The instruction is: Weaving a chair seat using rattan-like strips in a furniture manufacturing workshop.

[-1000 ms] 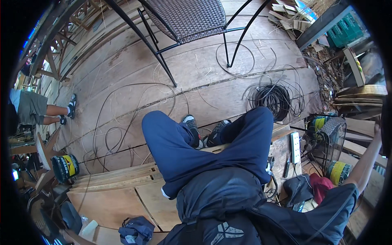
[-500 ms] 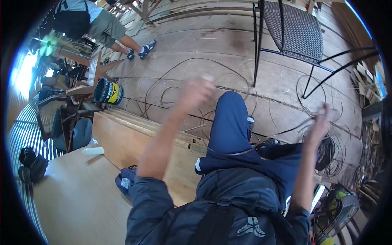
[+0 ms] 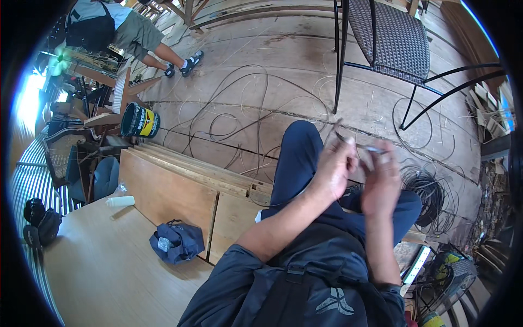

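Both hands are close together above my lap, to the right of my raised knee. My left hand [image 3: 339,165] is closed in a pinch around a thin dark flexible strand [image 3: 360,145], whose short end sticks up past the fingers. My right hand [image 3: 383,177] is curled at the strand's other side, its fingertips blurred by motion. A pale glint shows between the two hands; what it is cannot be made out. Long loops of similar strand [image 3: 266,90] lie over the plank floor ahead. A dark coil of strands [image 3: 426,192] rests on the floor beside my right knee.
A woven chair with black metal legs [image 3: 389,43] stands ahead right. A dark bucket [image 3: 140,121] sits left of the loops. Wooden panels [image 3: 169,185] and a tabletop [image 3: 103,256] with a navy cloth bag [image 3: 177,242] are at left. Another person [image 3: 141,38] stands far left.
My hands were wide apart, with the left out ahead over the floor. They have come together over my lap, and the bag at left is now uncovered.
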